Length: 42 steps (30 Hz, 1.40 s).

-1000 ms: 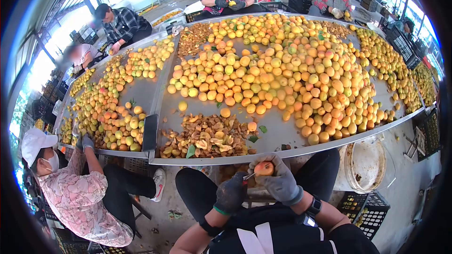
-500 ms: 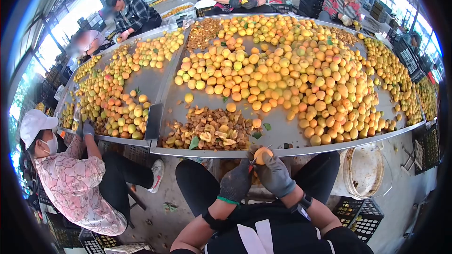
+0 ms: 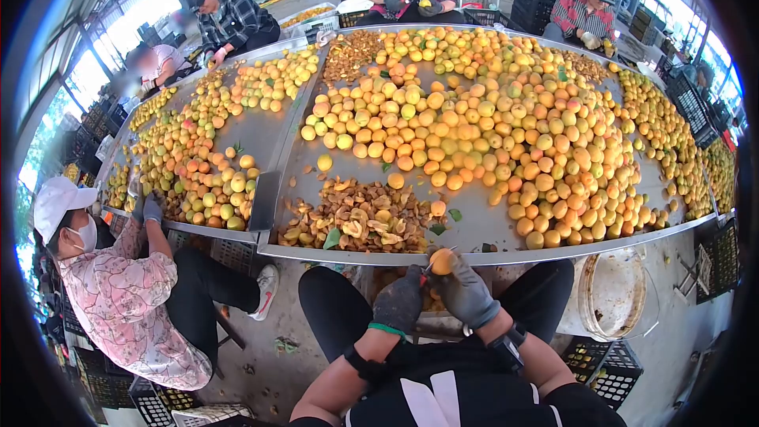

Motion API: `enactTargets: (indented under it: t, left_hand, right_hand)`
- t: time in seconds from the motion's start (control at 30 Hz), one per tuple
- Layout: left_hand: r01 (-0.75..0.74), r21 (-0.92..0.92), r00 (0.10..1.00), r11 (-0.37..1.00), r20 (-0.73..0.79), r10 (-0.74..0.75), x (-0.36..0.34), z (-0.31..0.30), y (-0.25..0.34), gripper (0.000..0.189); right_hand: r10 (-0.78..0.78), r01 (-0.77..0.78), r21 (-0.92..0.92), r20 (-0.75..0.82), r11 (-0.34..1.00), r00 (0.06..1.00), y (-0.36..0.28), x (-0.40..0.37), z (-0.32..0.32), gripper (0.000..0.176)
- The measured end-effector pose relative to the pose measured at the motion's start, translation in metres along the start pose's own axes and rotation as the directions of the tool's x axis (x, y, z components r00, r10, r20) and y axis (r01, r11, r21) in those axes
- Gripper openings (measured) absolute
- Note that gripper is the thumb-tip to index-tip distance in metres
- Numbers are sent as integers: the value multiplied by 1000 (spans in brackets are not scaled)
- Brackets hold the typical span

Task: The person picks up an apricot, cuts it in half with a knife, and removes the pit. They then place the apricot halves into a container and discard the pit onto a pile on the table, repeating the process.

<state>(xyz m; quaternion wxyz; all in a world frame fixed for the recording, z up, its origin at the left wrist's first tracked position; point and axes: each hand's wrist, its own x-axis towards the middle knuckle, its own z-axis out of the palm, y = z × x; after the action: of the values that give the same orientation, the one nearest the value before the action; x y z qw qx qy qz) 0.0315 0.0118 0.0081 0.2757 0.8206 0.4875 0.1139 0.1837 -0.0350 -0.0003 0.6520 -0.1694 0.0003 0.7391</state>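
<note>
In front of the metal table's near edge, my gloved right hand [image 3: 465,294] is closed around an orange apricot [image 3: 443,262]. My left hand [image 3: 399,300], in a dark glove with a green cuff, is closed on a small red-handled knife [image 3: 424,277] right against the fruit. A thin tip shows beyond the apricot's upper right side. Most of the knife is hidden by the fingers and the fruit. Just past the table edge lies a heap of split apricot pieces [image 3: 356,217], browned and flattened, with a green leaf on it.
Whole apricots [image 3: 545,150] cover much of the metal table [image 3: 490,225]. A raised divider [image 3: 265,199] separates the left section. A stained white bucket [image 3: 613,292] and a black crate [image 3: 605,368] stand at my right. Several people sit around the table, one [image 3: 118,285] close on my left.
The apricot has turned between my hands, so its flat pale orange face now shows as a rounded side. Across the table, a person's hands have moved apart. The whole view has shifted slightly.
</note>
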Motion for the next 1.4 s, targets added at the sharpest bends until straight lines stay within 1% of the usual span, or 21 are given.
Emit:
enactTargets:
  t: [0.07, 0.13, 0.2, 0.27, 0.37, 0.4, 0.47, 0.5, 0.53, 0.6, 0.67, 0.73, 0.8, 0.87, 0.9, 0.97, 1.03, 1.27, 1.33, 1.37, 1.4]
  left_hand:
    - [-14, 37, 1000, 999, 6, 14, -1, -1, -4, 32]
    - [-93, 85, 987, 992, -123, 103, -1, -5, 0, 19]
    - [-52, 100, 995, 994, -76, 60, -5, -16, 9, 23]
    - [-8, 116, 1000, 993, -28, 11, -7, -19, 12, 28]
    - [-22, 158, 996, 987, -76, 35, -14, -10, 4, 25]
    - [-69, 178, 988, 982, -126, 93, -14, -7, 1, 22]
    - [-111, 206, 972, 972, -180, 149, -12, -3, -6, 18]
    - [-158, 221, 947, 962, -242, 211, -11, -1, -7, 19]
    - [-204, 237, 914, 950, -301, 271, -10, 1, -6, 19]
    - [-166, 243, 934, 956, -272, 232, -11, 1, 2, 21]
    - [-128, 247, 953, 961, -239, 188, -10, 3, 4, 24]
    - [-209, 212, 918, 955, -293, 266, -6, 6, -2, 22]
    - [-207, 226, 927, 952, -267, 265, -5, 3, -3, 22]
    - [-209, 234, 936, 950, -233, 263, -7, 1, -1, 22]
    - [-197, 258, 934, 946, -244, 261, -8, 1, -1, 20]
    - [-188, 285, 929, 940, -260, 265, -6, 0, -1, 20]
    - [-218, 206, 919, 954, -286, 271, -8, 1, -1, 16]
    - [-182, 266, 938, 947, -241, 248, 0, 6, -4, 17]
    - [-267, 100, 907, 959, -310, 285, 4, 12, -6, 20]
    - [-266, 100, 907, 959, -312, 284, 4, 14, -7, 20]
    - [-219, 111, 941, 969, -237, 240, 4, 12, -4, 22]
  right_hand:
    - [-155, 142, -467, 9, 873, 988, -1, 2, -5, 31]
    - [-194, 185, -467, 31, 865, 981, -1, 2, -10, 32]
    - [-231, 231, -467, 58, 854, 971, -2, 3, -8, 33]
    - [-160, 170, -210, 65, 963, 985, -4, 1, -4, 34]
    - [-77, 67, -180, -51, 981, 996, -1, -5, -9, 36]
    - [-75, 65, -179, -52, 982, 996, 0, -5, -9, 36]
    - [-126, 94, -403, -55, 911, 990, 0, 0, -9, 39]
    - [-127, 95, -401, -52, 911, 991, 1, 0, -9, 39]
    - [-84, 60, -323, -63, 944, 994, 2, 0, -10, 40]
    - [-43, 25, -248, -69, 968, 997, 2, -1, -2, 41]
    - [28, -26, -25, 77, 999, 997, 8, -5, 18, 40]
    - [34, -33, -18, 57, 999, 998, 8, -1, 2, 39]
    - [38, -38, -8, 40, 999, 998, 6, 3, -8, 38]
    - [-52, 45, -205, -28, 978, 998, 3, 3, -11, 30]
    - [-55, 48, -205, -31, 978, 998, 2, 1, -7, 30]
    - [-98, 77, -348, -43, 934, 994, -1, 0, 6, 31]
    - [-94, 58, -358, -83, 932, 992, 1, 0, 4, 33]
    - [-76, 44, -237, -128, 970, 989, 11, 10, -16, 40]
    - [-74, 48, -215, -116, 975, 991, 10, 8, -12, 40]
    - [-75, 55, -190, -104, 980, 992, 9, 7, -10, 40]
    - [-75, 54, -190, -104, 980, 992, 9, 7, -13, 40]
